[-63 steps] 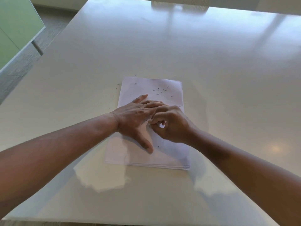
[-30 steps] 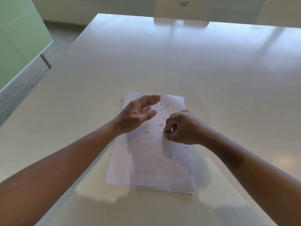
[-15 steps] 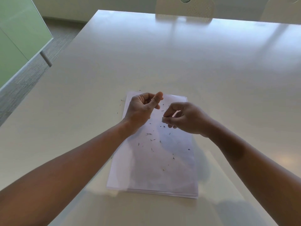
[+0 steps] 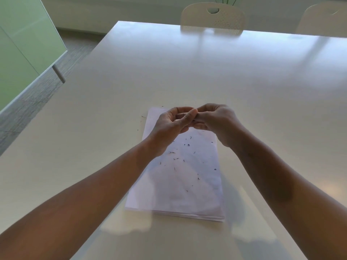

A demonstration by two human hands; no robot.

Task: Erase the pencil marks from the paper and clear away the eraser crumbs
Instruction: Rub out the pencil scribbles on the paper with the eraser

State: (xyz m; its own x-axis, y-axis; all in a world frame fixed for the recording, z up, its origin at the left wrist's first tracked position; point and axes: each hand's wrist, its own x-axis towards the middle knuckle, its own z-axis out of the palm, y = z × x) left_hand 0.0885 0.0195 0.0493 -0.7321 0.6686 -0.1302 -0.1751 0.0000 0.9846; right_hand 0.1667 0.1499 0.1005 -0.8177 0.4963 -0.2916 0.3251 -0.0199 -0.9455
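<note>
A stack of white paper lies on the table in front of me. Several dark eraser crumbs are scattered over its middle, and a few lie on the table left of its far corner. Both hands are raised above the far end of the sheet, fingertips together. My left hand has its palm turned toward me, fingers curled, and its thumb tip meets the fingers of my right hand. My right hand is curled in a pinch. The eraser is hidden between the meeting fingers.
The pale, glossy table stretches far ahead and to both sides. Two white chairs stand at its far edge. A green glass partition and grey floor are on the left.
My left hand lifted off the paper, where it had been pressing flat. Both hands rose and came together above the far end, and my view tilted up.
</note>
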